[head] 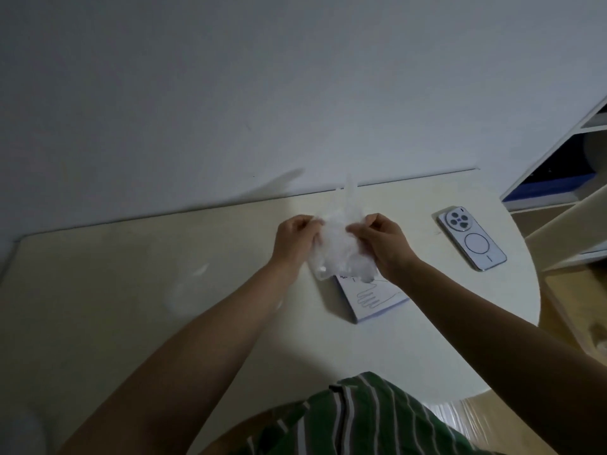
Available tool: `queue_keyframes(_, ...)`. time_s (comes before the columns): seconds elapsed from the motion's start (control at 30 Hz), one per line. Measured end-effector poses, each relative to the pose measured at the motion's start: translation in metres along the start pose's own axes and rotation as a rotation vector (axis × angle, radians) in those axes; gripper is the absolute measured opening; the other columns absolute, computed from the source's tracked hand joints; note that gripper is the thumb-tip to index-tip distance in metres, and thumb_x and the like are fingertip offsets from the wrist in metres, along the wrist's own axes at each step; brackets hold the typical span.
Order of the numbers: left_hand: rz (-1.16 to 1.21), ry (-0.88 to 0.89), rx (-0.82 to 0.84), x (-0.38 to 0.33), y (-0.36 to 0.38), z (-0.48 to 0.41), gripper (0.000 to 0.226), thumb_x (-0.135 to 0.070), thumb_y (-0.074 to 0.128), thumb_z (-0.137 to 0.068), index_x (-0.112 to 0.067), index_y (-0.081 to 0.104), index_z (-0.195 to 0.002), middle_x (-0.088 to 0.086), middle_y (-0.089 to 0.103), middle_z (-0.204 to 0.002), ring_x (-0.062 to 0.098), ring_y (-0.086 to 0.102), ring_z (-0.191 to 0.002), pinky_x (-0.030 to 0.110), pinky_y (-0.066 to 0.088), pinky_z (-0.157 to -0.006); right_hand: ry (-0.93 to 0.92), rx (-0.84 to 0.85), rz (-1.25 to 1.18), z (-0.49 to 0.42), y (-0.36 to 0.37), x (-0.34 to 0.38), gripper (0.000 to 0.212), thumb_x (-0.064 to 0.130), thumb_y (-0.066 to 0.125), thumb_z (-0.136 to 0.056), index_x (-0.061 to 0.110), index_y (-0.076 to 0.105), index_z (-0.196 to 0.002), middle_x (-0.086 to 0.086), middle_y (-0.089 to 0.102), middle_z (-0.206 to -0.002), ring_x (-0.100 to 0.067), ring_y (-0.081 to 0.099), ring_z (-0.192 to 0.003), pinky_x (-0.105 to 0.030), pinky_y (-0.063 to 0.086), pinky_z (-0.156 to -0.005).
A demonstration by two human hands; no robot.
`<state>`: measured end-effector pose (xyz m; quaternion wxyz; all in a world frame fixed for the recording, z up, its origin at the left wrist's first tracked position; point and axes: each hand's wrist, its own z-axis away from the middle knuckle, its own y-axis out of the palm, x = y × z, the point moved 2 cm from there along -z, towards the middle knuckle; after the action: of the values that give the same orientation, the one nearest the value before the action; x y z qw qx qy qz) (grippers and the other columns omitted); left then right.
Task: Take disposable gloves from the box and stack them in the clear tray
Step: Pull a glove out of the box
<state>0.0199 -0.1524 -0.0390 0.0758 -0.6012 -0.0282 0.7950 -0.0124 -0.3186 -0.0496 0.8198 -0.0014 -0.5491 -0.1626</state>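
Caught mid-step: teasing apart a crumpled bunch of thin clear gloves [341,247] to free one for stacking, judging by the grip. Held the bunch in the air just above the far end of the box [374,300], one strip of film sticking up beyond it toward the wall. Pinched its left edge with the curled fingers of the left hand [297,239] and its right edge between thumb and forefinger of the right hand [382,239]; neither of the hands spread, neither empty. Reached both forearms forward over the surface [164,323], converging above the box, knuckles up, with only the film between the hands. Saw the box lying flat, a glove outline printed on its top, its far end hidden under the bunch. Could not place the clear tray for certain: glimpsed a rounded, glossy see-through corner [319,272] just beyond the box's far left corner, under the gloves, possibly the tray. Next, probably: peel one glove loose, smooth it, lay it in the tray. Flimsy, clinging film, so called for a slow pull and a light pinch. Noted a phone [471,239] face down, right of the box, well apart.
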Motion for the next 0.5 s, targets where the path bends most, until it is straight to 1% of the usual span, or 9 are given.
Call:
queue_keyframes(0.07, 0.098, 0.006, -0.043, -0.003, -0.017, 0.002, 0.02, -0.011, 0.063, -0.089, -0.013, 0.062, -0.07, -0.002, 0.052, -0.055, 0.014, 0.051, -0.056, 0.023, 0.042, -0.057, 0.011, -0.01, -0.011, 0.001, 0.012, -0.001, 0.024, -0.004, 0.068, -0.082, 0.011, 0.05, -0.076, -0.008, 0.053, -0.068, -0.021, 0.05, -0.063, -0.034, 0.044, -0.061)
queue_keyframes(0.1, 0.114, 0.004, -0.041, -0.002, -0.026, 0.002, 0.022, -0.011, 0.063, -0.089, -0.014, 0.06, -0.068, -0.003, 0.052, -0.053, 0.016, 0.051, -0.055, 0.023, 0.042, -0.057, 0.02, 0.011, -0.021, 0.002, 0.02, -0.002, 0.021, -0.006, 0.067, -0.082, 0.009, 0.051, -0.081, -0.009, 0.053, -0.068, -0.021, 0.048, -0.062, -0.033, 0.042, -0.059)
queue_keyframes(0.17, 0.077, 0.002, 0.025, -0.001, -0.04, 0.004, 0.024, -0.013, 0.065, -0.089, -0.015, 0.058, -0.066, -0.003, 0.052, -0.049, 0.013, 0.051, -0.049, 0.02, 0.04, -0.052, 0.033, 0.072, -0.043, 0.003, 0.035, -0.004, 0.022, -0.009, 0.062, -0.084, 0.005, 0.052, -0.099, -0.01, 0.059, -0.073, -0.02, 0.046, -0.062, -0.031, 0.039, -0.06)
queue_keyframes(0.2, 0.047, 0.005, 0.066, 0.0, -0.045, 0.006, 0.022, -0.012, 0.066, -0.088, -0.013, 0.058, -0.068, -0.002, 0.052, -0.05, 0.011, 0.05, -0.045, 0.019, 0.039, -0.051, 0.041, 0.1, -0.053, 0.003, 0.043, -0.004, 0.023, -0.008, 0.06, -0.086, 0.002, 0.051, -0.105, -0.011, 0.063, -0.078, -0.019, 0.049, -0.064, -0.03, 0.041, -0.062)
queue_keyframes(0.27, -0.03, 0.005, 0.115, 0.003, -0.058, 0.008, 0.002, -0.005, 0.067, -0.086, -0.006, 0.066, -0.084, 0.0, 0.051, -0.054, 0.008, 0.047, -0.044, 0.02, 0.039, -0.05, 0.052, 0.15, -0.074, 0.002, 0.058, -0.005, 0.027, 0.003, 0.062, -0.09, 0.001, 0.051, -0.114, -0.014, 0.068, -0.092, -0.022, 0.058, -0.075, -0.032, 0.048, -0.071)
queue_keyframes(0.33, -0.098, -0.009, 0.138, 0.005, -0.075, 0.009, 0.016, -0.002, 0.068, -0.084, -0.009, 0.071, -0.098, -0.005, 0.051, -0.054, 0.006, 0.047, -0.044, 0.018, 0.039, -0.046, 0.066, 0.164, -0.078, 0.0, 0.071, -0.006, 0.047, 0.015, 0.068, -0.088, 0.003, 0.047, -0.128, -0.014, 0.068, -0.103, -0.021, 0.064, -0.083, -0.033, 0.054, -0.077)
queue_keyframes(0.4, -0.147, -0.03, 0.179, 0.006, -0.092, 0.011, 0.02, -0.002, 0.069, -0.082, -0.017, 0.072, -0.096, -0.008, 0.049, -0.052, 0.006, 0.044, -0.043, 0.016, 0.036, -0.043, 0.037, 0.147, -0.012, -0.003, 0.085, -0.005, 0.054, 0.012, 0.07, -0.086, 0.005, 0.045, -0.133, -0.009, 0.067, -0.099, -0.016, 0.064, -0.076, -0.029, 0.056, -0.071)
queue_keyframes(0.47, -0.177, -0.045, 0.167, 0.01, -0.114, 0.013, 0.02, -0.003, 0.07, -0.081, -0.02, 0.072, -0.091, -0.01, 0.05, -0.051, 0.005, 0.042, -0.041, 0.015, 0.034, -0.041, 0.005, 0.129, 0.016, -0.005, 0.099, -0.005, 0.05, -0.001, 0.064, -0.088, 0.008, 0.045, -0.133, -0.007, 0.067, -0.095, -0.013, 0.059, -0.065, -0.023, 0.053, -0.061)
queue_keyframes(0.5, -0.179, -0.05, 0.124, 0.012, -0.127, 0.014, 0.019, -0.003, 0.071, -0.08, -0.019, 0.071, -0.091, -0.009, 0.05, -0.053, 0.005, 0.042, -0.042, 0.015, 0.034, -0.041, -0.008, 0.134, 0.021, -0.004, 0.107, -0.005, 0.048, -0.006, 0.058, -0.089, 0.009, 0.045, -0.133, -0.009, 0.068, -0.096, -0.012, 0.057, -0.06, -0.022, 0.051, -0.057)
